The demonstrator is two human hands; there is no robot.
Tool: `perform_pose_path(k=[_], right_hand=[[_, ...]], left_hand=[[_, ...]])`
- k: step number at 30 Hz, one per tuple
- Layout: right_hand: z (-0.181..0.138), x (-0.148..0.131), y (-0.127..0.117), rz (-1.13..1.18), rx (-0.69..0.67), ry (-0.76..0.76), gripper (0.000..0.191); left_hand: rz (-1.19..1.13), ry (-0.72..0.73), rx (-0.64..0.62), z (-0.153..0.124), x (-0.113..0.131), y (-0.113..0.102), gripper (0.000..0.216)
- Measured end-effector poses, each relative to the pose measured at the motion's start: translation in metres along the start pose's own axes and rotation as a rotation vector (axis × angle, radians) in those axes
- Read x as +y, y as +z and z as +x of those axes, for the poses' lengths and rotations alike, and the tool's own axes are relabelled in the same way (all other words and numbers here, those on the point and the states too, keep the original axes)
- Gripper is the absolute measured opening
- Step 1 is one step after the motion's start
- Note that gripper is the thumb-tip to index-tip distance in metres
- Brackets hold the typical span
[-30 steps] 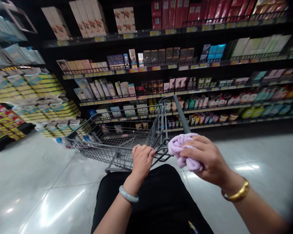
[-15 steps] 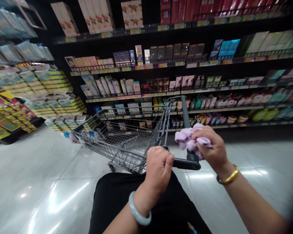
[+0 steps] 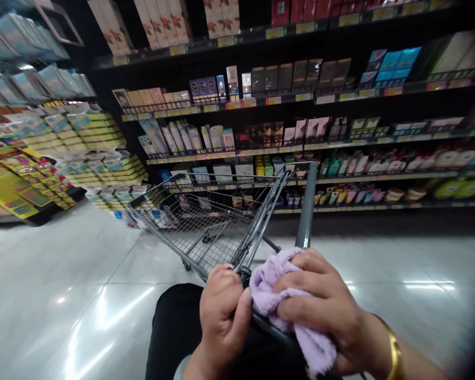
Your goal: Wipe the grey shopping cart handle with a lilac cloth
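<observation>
A grey wire shopping cart stands in front of me, and its basket holds no goods that I can see. My left hand is wrapped round the cart's frame beside the handle's near corner. A crumpled lilac cloth lies over that corner, gripped by my right hand, which presses it onto the handle with curled fingers. The grey handle bar runs away from the cloth toward the shelves. Cloth and fingers hide the near end of the bar. The two hands are close together, my left thumb near the cloth.
Shelves of boxed and bottled goods line the far side of the aisle. Stacked yellow packs and a yellow display stand at left. Pale shiny floor surrounds the cart. My dark-clothed leg is close behind it.
My right hand has moved down and left with the cloth, from above the handle's corner onto it. My left hand and the near end of the cart sit lower and nearer in view.
</observation>
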State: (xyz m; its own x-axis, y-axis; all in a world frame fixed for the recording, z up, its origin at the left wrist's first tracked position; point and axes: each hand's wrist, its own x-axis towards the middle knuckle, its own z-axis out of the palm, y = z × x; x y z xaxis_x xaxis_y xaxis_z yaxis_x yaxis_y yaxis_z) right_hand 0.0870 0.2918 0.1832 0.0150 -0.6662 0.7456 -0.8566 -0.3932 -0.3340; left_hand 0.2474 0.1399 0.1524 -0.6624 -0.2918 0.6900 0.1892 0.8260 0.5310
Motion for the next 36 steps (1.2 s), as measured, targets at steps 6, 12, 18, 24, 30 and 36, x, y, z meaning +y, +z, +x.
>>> perform_pose_path(k=[6, 12, 18, 24, 30, 36], right_hand=[[0.012, 0.026, 0.003, -0.141, 0.203, 0.132, 0.015], [0.025, 0.003, 0.018, 0.026, -0.091, 0.030, 0.025], [0.028, 0.030, 0.011, -0.172, -0.029, 0.136, 0.018], [0.031, -0.021, 0.047, -0.043, -0.011, -0.022, 0.024], [0.027, 0.007, 0.034, -0.134, -0.004, 0.051, 0.025], [0.022, 0.014, 0.022, -0.188, 0.019, 0.184, 0.014]], left_hand=[[-0.047, -0.006, -0.006, -0.007, -0.007, -0.023, 0.031], [-0.108, -0.037, -0.033, -0.015, -0.015, -0.042, 0.030], [-0.166, -0.056, -0.086, -0.026, -0.027, -0.061, 0.029], [-0.187, -0.090, -0.055, -0.037, -0.026, -0.078, 0.028], [-0.140, -0.165, -0.018, -0.047, -0.022, -0.095, 0.029], [-0.151, -0.187, -0.026, -0.055, -0.021, -0.107, 0.032]])
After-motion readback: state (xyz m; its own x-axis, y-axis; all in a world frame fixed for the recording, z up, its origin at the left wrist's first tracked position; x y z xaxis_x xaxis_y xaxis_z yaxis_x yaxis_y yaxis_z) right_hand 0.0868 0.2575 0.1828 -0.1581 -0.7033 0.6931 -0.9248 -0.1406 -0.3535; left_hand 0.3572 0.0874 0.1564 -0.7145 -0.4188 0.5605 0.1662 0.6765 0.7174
